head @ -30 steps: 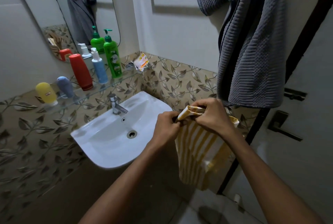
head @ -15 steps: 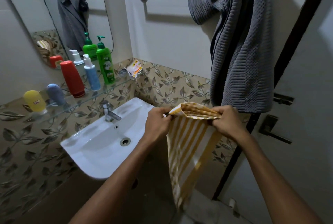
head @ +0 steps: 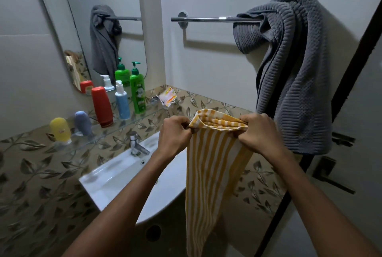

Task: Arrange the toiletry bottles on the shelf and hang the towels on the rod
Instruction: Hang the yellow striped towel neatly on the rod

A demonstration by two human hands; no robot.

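A yellow-and-white striped towel (head: 210, 170) hangs down in front of me, held by its top edge. My left hand (head: 175, 132) grips the left corner and my right hand (head: 258, 130) grips the right corner, both well below the chrome rod (head: 206, 19). A grey ribbed towel (head: 293, 74) is draped over the rod's right end. On the glass shelf (head: 124, 125) stand a green pump bottle (head: 137, 89), a blue pump bottle (head: 122, 101), a red bottle (head: 102, 106), a grey-blue bottle (head: 83, 123) and a yellow bottle (head: 60, 131).
A white sink (head: 128, 176) with a chrome tap (head: 136, 145) sits below the shelf on the left. A mirror (head: 99, 23) hangs above the shelf. A small sachet (head: 168, 96) lies at the shelf's right end. A dark door frame and handle (head: 328, 172) are on the right.
My hands have spread apart along the striped towel's top edge and risen a little. The towel has unfolded and hangs longer. My view has tilted up toward the rod.
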